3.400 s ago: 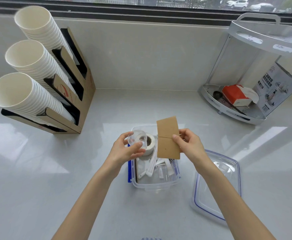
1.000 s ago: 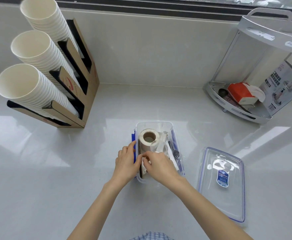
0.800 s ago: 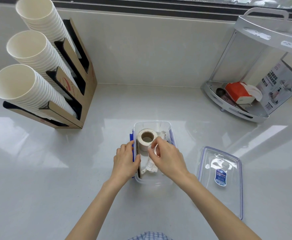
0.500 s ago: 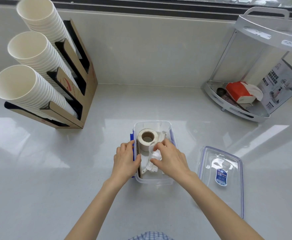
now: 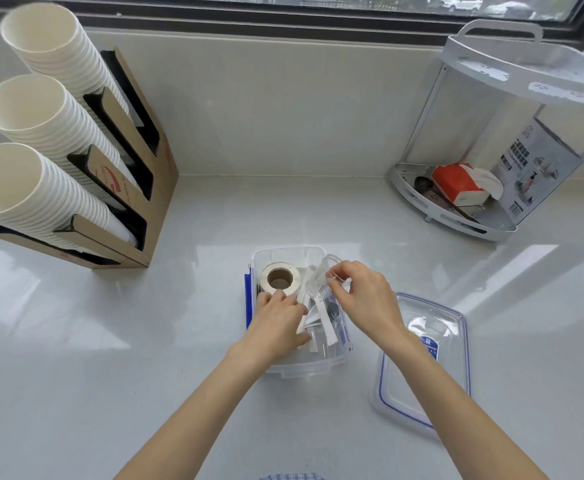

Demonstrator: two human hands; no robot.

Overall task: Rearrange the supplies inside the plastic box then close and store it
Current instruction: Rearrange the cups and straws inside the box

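On the counter, left to right:
Cup rack [image 5: 134, 188]: at your far left, three slanted stacks of white cups [image 5: 37, 188], well apart from the box.
Box [image 5: 301, 367]: clear plastic, open, in front of you at centre, blue latch on its left side.
Tape roll [image 5: 279, 279]: stands in the box's far-left corner, core facing you.
Left hand [image 5: 276, 323]: your fingers reach into the box just below the roll and press on white paper packets [image 5: 328, 327]; whether they grip anything, you cannot tell.
Right hand [image 5: 366, 296]: your fingertips pinch a small clear cup [image 5: 320, 278], held tilted over the box's far-right side.
Lid [image 5: 425, 362]: flat on the counter just right of the box, off it.
Corner shelf [image 5: 456, 216]: far right, by the wall.
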